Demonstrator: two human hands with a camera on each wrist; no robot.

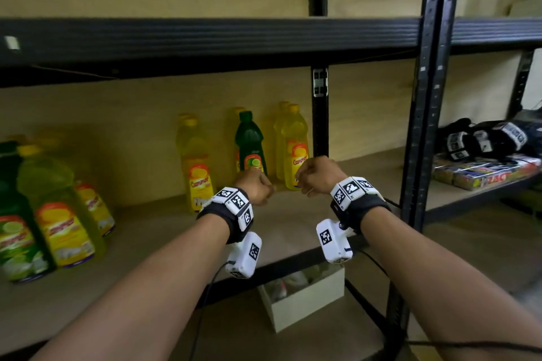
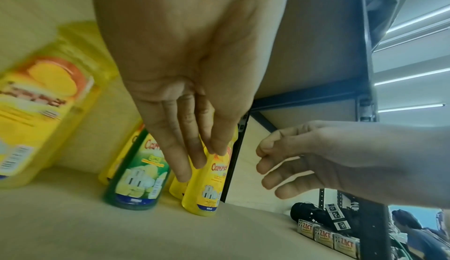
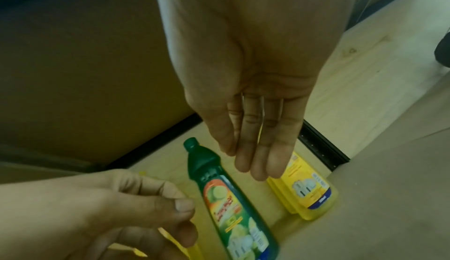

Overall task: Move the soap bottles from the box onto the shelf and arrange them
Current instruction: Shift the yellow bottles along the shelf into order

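Observation:
Several soap bottles stand on the wooden shelf (image 1: 287, 226). At the back are a green bottle (image 1: 250, 143), a yellow bottle (image 1: 294, 152) to its right and another yellow bottle (image 1: 198, 167) to its left. Bigger green and yellow bottles (image 1: 55, 214) stand at the far left. My left hand (image 1: 258, 187) hovers just in front of the green bottle (image 2: 138, 171) and holds nothing. My right hand (image 1: 311, 176) hangs in front of the right yellow bottle (image 3: 306, 187), with relaxed fingers (image 3: 258, 158) and an empty palm. A white box (image 1: 302, 299) sits under the shelf; its contents are blurred.
A black beam (image 1: 205, 38) of the shelf above runs close over the bottles. A black rear post (image 1: 319, 120) stands right of the yellow bottle and a front post (image 1: 425, 126) further right. The neighbouring shelf holds black wrist gear (image 1: 484, 138) and ZACT packs (image 1: 481, 173).

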